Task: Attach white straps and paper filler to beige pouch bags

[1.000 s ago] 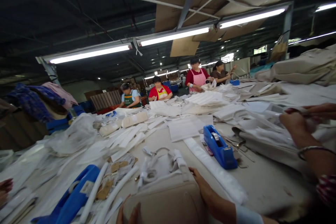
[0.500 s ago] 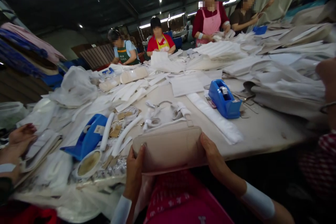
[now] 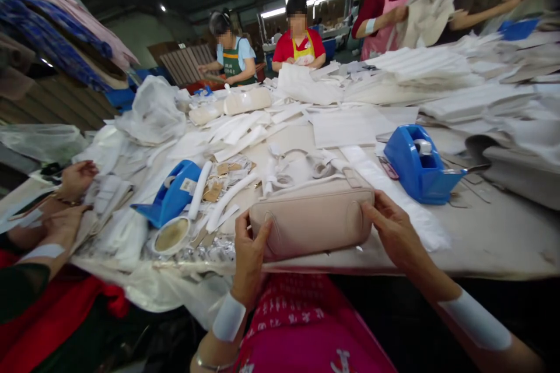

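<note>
A beige handbag (image 3: 312,221) is held at the table's front edge, its smooth flat panel turned toward me. My left hand (image 3: 251,245) grips its left end, thumb on the panel. At the right end my right hand (image 3: 391,224) has its thumb and fingers closed on the bag's corner. Behind the panel lie the bag's straps, partly wrapped in white material (image 3: 284,175). Close to my left hand are white padded strips (image 3: 230,204), tan tags (image 3: 214,192) and a round tin-like dish (image 3: 172,235).
Blue tape dispensers stand left (image 3: 172,192) and right (image 3: 420,163) of the bag. White sheets (image 3: 345,128) and a clear plastic bag (image 3: 153,108) cover the table behind. A co-worker's hands (image 3: 70,204) are at far left; several people work across the table.
The view has shifted, so the table contents appear farther right or higher. The handbag stays between both hands, its panel now more upright. The co-worker's hands at left have come further into view.
</note>
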### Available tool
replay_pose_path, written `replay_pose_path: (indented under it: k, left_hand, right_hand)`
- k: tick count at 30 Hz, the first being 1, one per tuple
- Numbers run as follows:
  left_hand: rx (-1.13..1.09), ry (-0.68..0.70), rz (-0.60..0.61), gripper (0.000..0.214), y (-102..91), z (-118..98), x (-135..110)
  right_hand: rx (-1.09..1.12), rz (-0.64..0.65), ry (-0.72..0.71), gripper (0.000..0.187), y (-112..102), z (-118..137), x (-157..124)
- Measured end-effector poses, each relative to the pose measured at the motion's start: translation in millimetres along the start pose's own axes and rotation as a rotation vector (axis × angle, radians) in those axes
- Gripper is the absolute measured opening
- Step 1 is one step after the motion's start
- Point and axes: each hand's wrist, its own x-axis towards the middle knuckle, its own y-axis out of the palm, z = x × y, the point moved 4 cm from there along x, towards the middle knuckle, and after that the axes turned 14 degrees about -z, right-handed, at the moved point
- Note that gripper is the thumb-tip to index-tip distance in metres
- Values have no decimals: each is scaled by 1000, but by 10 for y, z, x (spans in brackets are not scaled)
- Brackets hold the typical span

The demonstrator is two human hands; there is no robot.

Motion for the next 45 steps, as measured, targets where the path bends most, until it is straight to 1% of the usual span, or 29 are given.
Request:
replay_pose_path:
  k: [2,4,6,8,9,10,11,13,14,15,16,17,18,20,22,23,25,28,32,35,36,37,38,39,40,41,43,44,45]
  left_hand:
    - [-50,-23,24,47,0,-14,4]
    - [-72,-44,43,48,12,-20,12]
    - [-87,-53,35,50,24,-25,19]
    - [-105,-55,21,49,34,-30,21]
    - [-118,-61,22,49,38,-29,21]
    - [-132,-72,30,48,42,-23,21]
    - [-149,-87,45,49,46,-13,21]
    - [-189,-126,75,50,46,19,25]
    - [-207,-144,86,51,43,38,30]
    - [-221,-157,94,51,38,56,37]
    - [-232,-165,100,51,34,72,45]
    - [-240,-169,105,51,31,85,55]
    - [-247,-171,107,50,29,96,65]
    - [-256,-181,110,49,30,115,87]
    - [-264,-200,118,49,35,131,108]
    - [-267,-209,125,50,39,139,118]
    - [-276,-219,141,51,43,150,139]
    - [-296,-237,160,49,45,157,154]
    - [-307,-279,160,44,58,139,129]
    - [-292,-301,135,44,75,113,117]
    - [-291,-314,128,47,78,109,120]
    - [-289,-329,130,52,81,105,126]
    - [-278,-334,139,58,80,98,136]
    - [-249,-310,140,63,68,79,154]
    - [-195,-241,125,66,45,38,182]
    - [-119,-125,100,66,18,-32,215]
    - [59,201,48,61,-5,-271,263]
    - [136,371,51,57,25,-421,268]
    - [193,517,86,53,91,-574,260]
  right_hand:
    - [-4,-4,-15,37,22,27,33]
    - [-14,-2,4,39,45,5,67]
    - [-33,4,22,40,51,-35,89]
    - [-96,20,18,41,40,-39,97]
    - [-158,11,-9,41,25,-4,102]
    - [-235,-22,-67,43,9,67,110]
    - [-323,-79,-158,45,-1,177,121]
    - [-500,-224,-455,46,49,499,134]
    - [-575,-253,-620,41,140,667,135]
    - [-633,-218,-762,34,281,805,140]
    - [-678,-125,-864,25,460,901,153]
    - [-717,13,-923,19,665,949,175]
    - [-752,174,-943,17,880,951,201]
    - [-845,464,-930,21,1282,867,255]
    - [-988,651,-924,24,1595,741,311]
    - [-1060,707,-923,24,1710,687,340]
    - [-1168,772,-909,20,1862,614,389]
    - [-1166,795,-844,18,1930,583,408]
    - [-1078,698,-813,19,1880,612,346]
    - [-1100,705,-785,19,1820,646,281]
    - [-1067,691,-783,20,1778,687,255]
    - [-996,649,-783,20,1712,747,226]
    - [-890,570,-787,20,1611,820,195]
    - [-767,454,-786,20,1467,890,163]
    - [-649,307,-771,20,1279,940,135]
    - [-547,147,-739,19,1056,954,108]
    - [-415,-125,-632,16,585,852,60]
    - [-368,-212,-560,17,372,746,41]
    - [-322,-264,-480,22,192,617,25]
